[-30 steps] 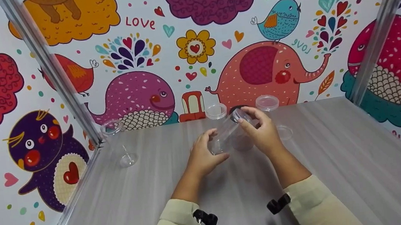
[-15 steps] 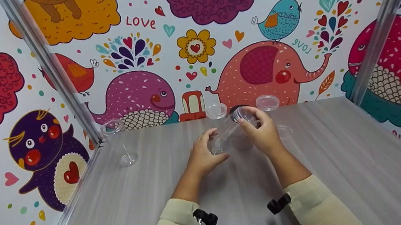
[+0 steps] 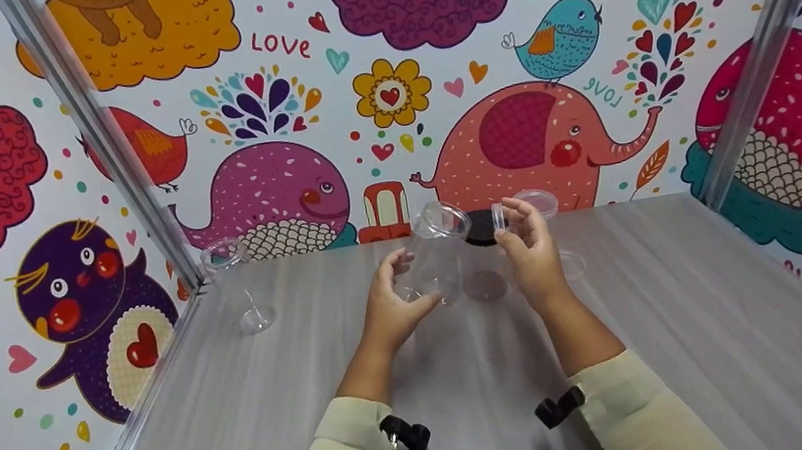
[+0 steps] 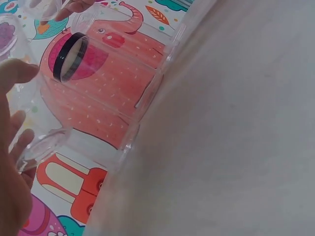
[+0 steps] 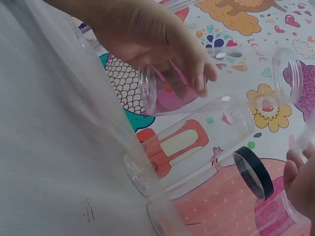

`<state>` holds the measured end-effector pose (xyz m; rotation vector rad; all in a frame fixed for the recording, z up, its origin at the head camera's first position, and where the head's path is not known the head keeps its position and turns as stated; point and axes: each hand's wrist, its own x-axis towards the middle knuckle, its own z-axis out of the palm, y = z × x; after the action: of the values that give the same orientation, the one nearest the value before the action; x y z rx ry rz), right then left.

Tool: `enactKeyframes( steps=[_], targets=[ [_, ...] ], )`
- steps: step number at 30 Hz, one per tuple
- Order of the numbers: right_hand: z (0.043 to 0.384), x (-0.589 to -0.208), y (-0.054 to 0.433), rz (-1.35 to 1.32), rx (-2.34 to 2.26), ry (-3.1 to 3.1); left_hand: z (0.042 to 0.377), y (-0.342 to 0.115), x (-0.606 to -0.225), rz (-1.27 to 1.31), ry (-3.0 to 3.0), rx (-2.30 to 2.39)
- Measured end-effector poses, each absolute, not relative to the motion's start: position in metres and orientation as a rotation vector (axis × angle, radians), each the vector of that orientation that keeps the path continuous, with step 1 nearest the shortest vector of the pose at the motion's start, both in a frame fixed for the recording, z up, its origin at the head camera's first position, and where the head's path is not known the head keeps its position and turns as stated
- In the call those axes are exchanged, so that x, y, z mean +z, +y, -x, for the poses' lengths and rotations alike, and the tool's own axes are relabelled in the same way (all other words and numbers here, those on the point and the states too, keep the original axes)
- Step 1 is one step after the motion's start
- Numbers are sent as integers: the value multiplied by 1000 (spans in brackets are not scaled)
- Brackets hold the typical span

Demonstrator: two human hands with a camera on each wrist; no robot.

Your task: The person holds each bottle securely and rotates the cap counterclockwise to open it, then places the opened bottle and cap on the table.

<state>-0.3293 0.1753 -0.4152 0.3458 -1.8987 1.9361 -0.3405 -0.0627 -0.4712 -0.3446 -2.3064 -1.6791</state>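
A clear plastic jar [image 3: 436, 266] leans in my left hand [image 3: 389, 305], its uncovered mouth tipped up and to the right. The thumb and fingers wrap its lower part, as the right wrist view also shows on the jar [image 5: 221, 83]. My right hand [image 3: 537, 262] pinches a clear round lid [image 3: 497, 217] on edge, apart from the jar mouth. Between the hands, on the table, stands a clear jar with a black lid [image 3: 481, 229]. Another clear jar [image 5: 197, 142] stands beside the black-lidded one in the right wrist view; the held jar largely hides it in the head view.
At the back right, partly behind my right hand, stands a clear jar [image 3: 536, 203]. One more clear jar [image 3: 255, 319] is at the far left near the metal frame post [image 3: 131, 173]. A patterned wall [image 3: 379, 31] rises behind the grey table [image 3: 280, 420].
The lid has come off the jar and moved right in my right hand. My left hand has shifted slightly left, turning the jar more upright.
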Motion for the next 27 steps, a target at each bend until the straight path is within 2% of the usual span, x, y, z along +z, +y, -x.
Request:
enactKeyframes(
  steps=[12, 27],
  targets=[
    [327, -409, 193, -413, 1977, -1891, 350, -88, -471, 238, -2084, -1655],
    [319, -406, 259, -187, 1887, -1957, 361, -139, -481, -36, -2085, -1726]
  ],
)
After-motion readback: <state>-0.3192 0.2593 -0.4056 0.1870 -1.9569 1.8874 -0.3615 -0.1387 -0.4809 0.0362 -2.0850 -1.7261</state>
